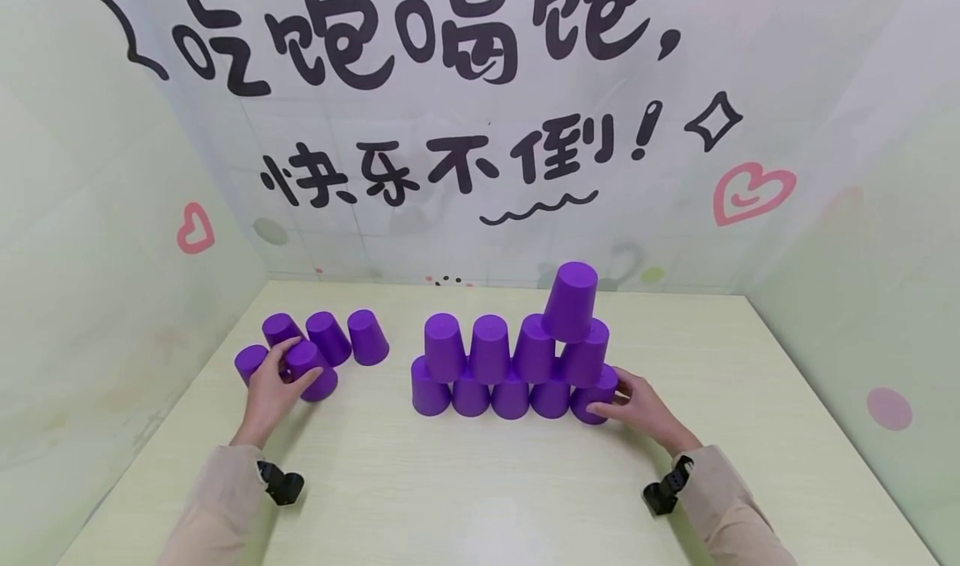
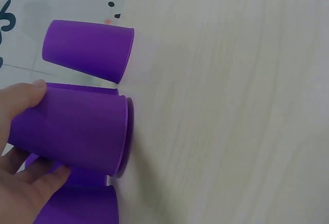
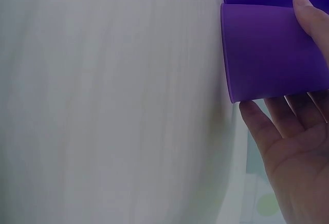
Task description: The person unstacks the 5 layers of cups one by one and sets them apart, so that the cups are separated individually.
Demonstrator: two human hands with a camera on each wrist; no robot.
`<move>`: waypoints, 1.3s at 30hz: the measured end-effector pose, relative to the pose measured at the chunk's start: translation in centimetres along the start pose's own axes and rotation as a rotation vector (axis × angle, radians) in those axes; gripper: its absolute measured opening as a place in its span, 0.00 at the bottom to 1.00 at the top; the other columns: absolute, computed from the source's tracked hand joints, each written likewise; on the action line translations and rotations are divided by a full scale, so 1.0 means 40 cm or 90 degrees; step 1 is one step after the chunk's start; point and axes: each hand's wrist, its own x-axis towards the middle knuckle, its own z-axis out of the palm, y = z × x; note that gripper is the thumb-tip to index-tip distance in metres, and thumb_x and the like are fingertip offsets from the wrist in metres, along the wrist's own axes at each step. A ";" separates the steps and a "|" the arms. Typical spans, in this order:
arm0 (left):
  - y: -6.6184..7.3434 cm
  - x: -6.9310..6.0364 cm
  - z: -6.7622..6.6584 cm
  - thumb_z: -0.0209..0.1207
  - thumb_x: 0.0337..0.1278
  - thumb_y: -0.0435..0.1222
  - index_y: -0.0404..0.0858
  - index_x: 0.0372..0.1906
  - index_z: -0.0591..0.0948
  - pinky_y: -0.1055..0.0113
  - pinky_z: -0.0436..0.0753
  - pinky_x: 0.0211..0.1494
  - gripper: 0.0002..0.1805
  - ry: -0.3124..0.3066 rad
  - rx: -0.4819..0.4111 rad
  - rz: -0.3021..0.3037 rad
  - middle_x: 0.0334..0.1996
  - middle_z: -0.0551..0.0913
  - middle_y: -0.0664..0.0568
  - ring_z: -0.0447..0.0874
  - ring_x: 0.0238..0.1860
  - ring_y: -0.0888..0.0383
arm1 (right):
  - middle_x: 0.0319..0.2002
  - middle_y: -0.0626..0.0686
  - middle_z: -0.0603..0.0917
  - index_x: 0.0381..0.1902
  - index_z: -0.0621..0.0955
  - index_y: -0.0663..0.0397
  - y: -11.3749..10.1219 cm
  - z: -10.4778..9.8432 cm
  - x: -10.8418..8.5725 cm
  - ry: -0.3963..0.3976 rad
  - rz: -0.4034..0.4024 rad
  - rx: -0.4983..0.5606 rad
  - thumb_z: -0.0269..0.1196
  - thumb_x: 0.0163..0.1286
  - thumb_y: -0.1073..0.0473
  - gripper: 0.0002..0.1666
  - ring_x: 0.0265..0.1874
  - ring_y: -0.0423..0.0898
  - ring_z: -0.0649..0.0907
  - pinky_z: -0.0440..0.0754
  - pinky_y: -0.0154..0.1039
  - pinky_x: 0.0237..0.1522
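Observation:
My left hand (image 1: 272, 393) grips an upside-down purple cup (image 1: 309, 359) at the left of the table, thumb on one side and fingers on the other. In the left wrist view that cup (image 2: 77, 129) shows a dark edge just behind its rim; I cannot tell whether this is shadow or another cup. My right hand (image 1: 643, 412) holds the rightmost bottom cup (image 1: 590, 401) of a purple cup stack, thumb in front and fingers around the outer side, as the right wrist view also shows on the cup (image 3: 272, 52). One cup (image 1: 572, 303) tops the stack at its right end.
Several upside-down cups form the stack's bottom row (image 1: 471, 399) and several more its second row (image 1: 490, 349). Loose cups stand near my left hand, among them one at the back (image 1: 367, 338). A printed wall sheet (image 1: 480, 241) closes the pale wooden table (image 1: 480, 483) behind.

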 end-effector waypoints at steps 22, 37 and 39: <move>-0.011 0.002 0.000 0.58 0.53 0.36 0.35 0.64 0.56 0.43 0.69 0.51 0.35 -0.012 0.011 -0.004 0.57 0.61 0.29 0.63 0.54 0.33 | 0.49 0.64 0.74 0.58 0.67 0.65 -0.003 0.000 0.002 -0.002 -0.008 0.013 0.67 0.51 0.61 0.37 0.42 0.47 0.79 0.79 0.35 0.41; 0.108 0.030 -0.043 0.60 0.52 0.41 0.36 0.66 0.55 0.40 0.60 0.56 0.39 -0.004 0.068 0.135 0.61 0.58 0.34 0.55 0.60 0.36 | 0.49 0.64 0.74 0.57 0.67 0.64 -0.003 0.000 0.001 -0.001 -0.006 0.009 0.68 0.51 0.60 0.37 0.43 0.50 0.78 0.79 0.35 0.41; 0.146 0.040 -0.048 0.60 0.51 0.41 0.37 0.66 0.55 0.40 0.59 0.56 0.39 -0.006 0.068 0.159 0.62 0.58 0.36 0.54 0.61 0.36 | 0.49 0.64 0.74 0.57 0.67 0.64 -0.003 0.000 -0.001 -0.003 -0.006 0.010 0.68 0.51 0.60 0.37 0.43 0.50 0.78 0.79 0.36 0.41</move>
